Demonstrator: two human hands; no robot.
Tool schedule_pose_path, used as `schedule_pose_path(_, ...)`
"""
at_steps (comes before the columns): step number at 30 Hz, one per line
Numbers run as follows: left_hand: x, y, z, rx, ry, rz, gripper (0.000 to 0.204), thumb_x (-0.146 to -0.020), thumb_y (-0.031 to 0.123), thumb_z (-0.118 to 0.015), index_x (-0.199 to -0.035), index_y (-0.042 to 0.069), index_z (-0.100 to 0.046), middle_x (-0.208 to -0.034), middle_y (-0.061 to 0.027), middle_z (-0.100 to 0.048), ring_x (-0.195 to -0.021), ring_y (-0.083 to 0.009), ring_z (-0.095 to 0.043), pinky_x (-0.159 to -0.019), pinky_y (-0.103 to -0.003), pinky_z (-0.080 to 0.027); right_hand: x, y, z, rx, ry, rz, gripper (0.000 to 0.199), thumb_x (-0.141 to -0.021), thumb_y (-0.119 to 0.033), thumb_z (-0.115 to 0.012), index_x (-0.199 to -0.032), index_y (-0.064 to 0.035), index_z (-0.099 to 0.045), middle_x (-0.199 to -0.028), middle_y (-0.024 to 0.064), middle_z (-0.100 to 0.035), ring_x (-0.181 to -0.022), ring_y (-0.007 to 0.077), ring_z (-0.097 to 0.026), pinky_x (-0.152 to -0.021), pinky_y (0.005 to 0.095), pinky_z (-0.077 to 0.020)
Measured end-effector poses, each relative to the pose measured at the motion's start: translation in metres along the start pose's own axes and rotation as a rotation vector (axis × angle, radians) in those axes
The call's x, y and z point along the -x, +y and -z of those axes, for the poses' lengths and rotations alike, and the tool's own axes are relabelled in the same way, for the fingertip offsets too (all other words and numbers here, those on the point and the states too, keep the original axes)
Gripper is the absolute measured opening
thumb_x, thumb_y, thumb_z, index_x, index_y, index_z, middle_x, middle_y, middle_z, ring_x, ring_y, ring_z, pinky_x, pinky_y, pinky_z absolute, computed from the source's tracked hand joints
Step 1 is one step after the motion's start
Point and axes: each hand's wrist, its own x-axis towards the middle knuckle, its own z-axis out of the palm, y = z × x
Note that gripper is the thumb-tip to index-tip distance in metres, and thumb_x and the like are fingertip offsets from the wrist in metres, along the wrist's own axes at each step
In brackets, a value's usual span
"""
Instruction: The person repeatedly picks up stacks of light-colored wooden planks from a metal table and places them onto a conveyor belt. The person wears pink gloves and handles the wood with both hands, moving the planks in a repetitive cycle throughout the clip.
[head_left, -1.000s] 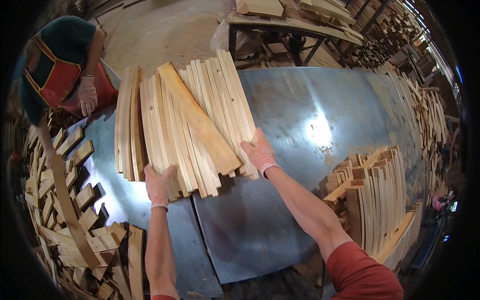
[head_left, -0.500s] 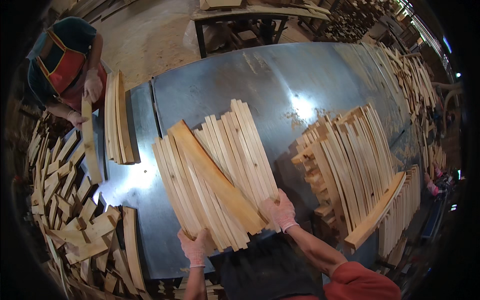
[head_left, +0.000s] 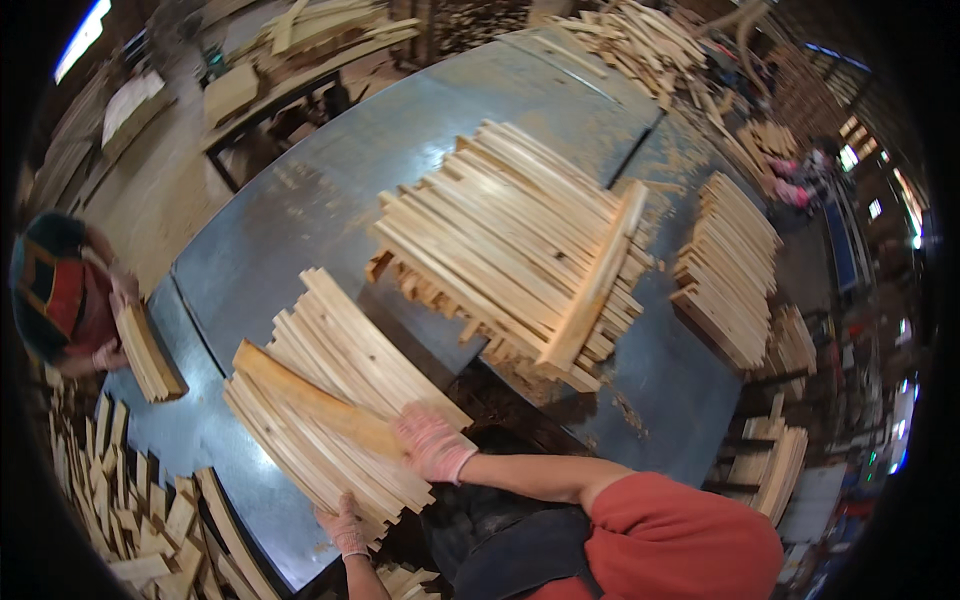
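A row of pale wooden strips lies side by side on the metal table in front of me. Diagonally across it rests a darker, yellowish wooden board. My right hand, in a pinkish knit glove, is closed over the near end of that board; its fingertips are partly hidden. My left hand, gloved alike, grips the near left corner of the row by the strip ends. To the right stands a larger stack of strips, with a thick yellowish board across its near end.
The metal table has a dark seam and sawdust on it. Loose offcuts heap up at the left. A co-worker at far left holds several boards. Another strip stack stands farther right.
The view has swung right, bringing the larger stack toward the middle. My right hand has shifted from the row's right edge onto the darker board's end. The co-worker now handles several boards.
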Motion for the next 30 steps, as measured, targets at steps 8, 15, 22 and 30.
schedule_pose_path(8, -0.017, -0.030, 0.005, 0.088, -0.021, 0.030, 0.082, -0.091, 0.024, -0.088, -0.150, -0.009, -0.040, -0.134, -0.0203, -0.064, -0.110, -0.0268, -0.066, -0.094, -0.039, -0.057, -0.004, -0.032, -0.015, -0.221, -0.192, -0.203, 0.069, -0.092, -0.027, -0.073, -0.153, -0.0070, -0.049, -0.150, 0.0266, -0.057, -0.135, 0.0459, -0.058, -0.105, 0.0530, -0.0526)
schedule_pose_path(15, -0.017, -0.020, 0.004, 0.184, -0.120, 0.095, 0.083, -0.089, 0.023, -0.091, -0.146, -0.009, -0.041, -0.132, -0.0217, -0.064, -0.106, -0.0292, -0.067, -0.092, -0.042, -0.059, 0.022, -0.033, 0.033, -0.730, -0.047, -0.093, 0.058, -0.085, -0.039, -0.082, -0.128, -0.0037, -0.068, -0.115, 0.0247, -0.074, -0.110, 0.0353, -0.073, -0.095, 0.0413, -0.0562)
schedule_pose_path(22, -0.031, -0.036, 0.004, 0.168, -0.088, -0.036, 0.083, -0.086, 0.022, -0.092, -0.144, -0.012, -0.043, -0.131, -0.0257, -0.065, -0.107, -0.0314, -0.068, -0.093, -0.042, -0.060, 0.107, -0.008, 0.146, -0.962, 0.750, -0.222, 0.047, -0.094, -0.028, -0.076, -0.132, -0.0017, -0.065, -0.108, 0.0131, -0.077, -0.095, 0.0214, -0.072, -0.086, 0.0352, -0.0582)
schedule_pose_path(30, -0.024, -0.036, 0.007, 0.171, -0.065, -0.058, 0.083, -0.084, 0.021, -0.093, -0.142, -0.013, -0.045, -0.129, -0.0265, -0.067, -0.107, -0.0311, -0.068, -0.093, -0.042, -0.060, 0.152, 0.092, 0.160, -0.785, 1.355, -0.703, 0.045, -0.096, -0.013, -0.069, -0.137, 0.0016, -0.060, -0.110, 0.0148, -0.076, -0.098, 0.0195, -0.071, -0.087, 0.0356, -0.0589)
